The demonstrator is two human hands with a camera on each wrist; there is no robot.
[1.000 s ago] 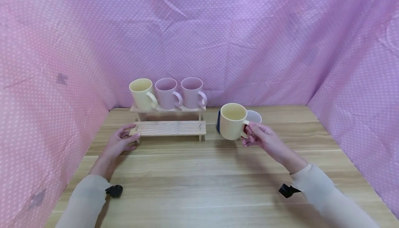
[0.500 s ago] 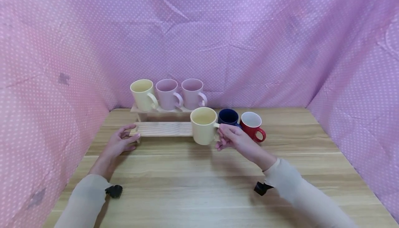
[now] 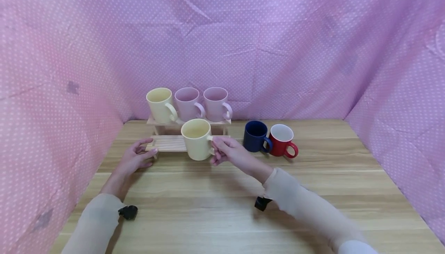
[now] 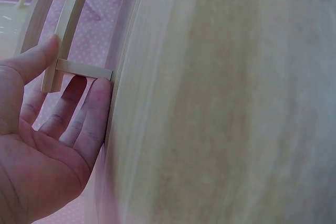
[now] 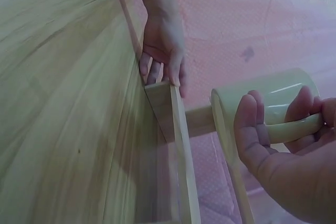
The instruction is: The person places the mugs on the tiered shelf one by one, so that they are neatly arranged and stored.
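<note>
Pale-yellow cylindrical mug (image 3: 196, 142) has moved left, before the two-tier wooden rack (image 3: 169, 143), not yet on it.
Your right hand (image 3: 229, 151) pinches its handle (image 5: 294, 129); your left hand (image 3: 135, 156), loosely spread, touches the rack.

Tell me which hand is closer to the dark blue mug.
Right. The right hand, holding a pale yellow mug, is a little left of the dark blue mug; the left hand is farther left, at the left end of the two-tier wooden rack.

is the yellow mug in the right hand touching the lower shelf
Apart. The right wrist view shows a gap, with pink cloth visible between the base of the held yellow mug and the lower shelf.
</note>
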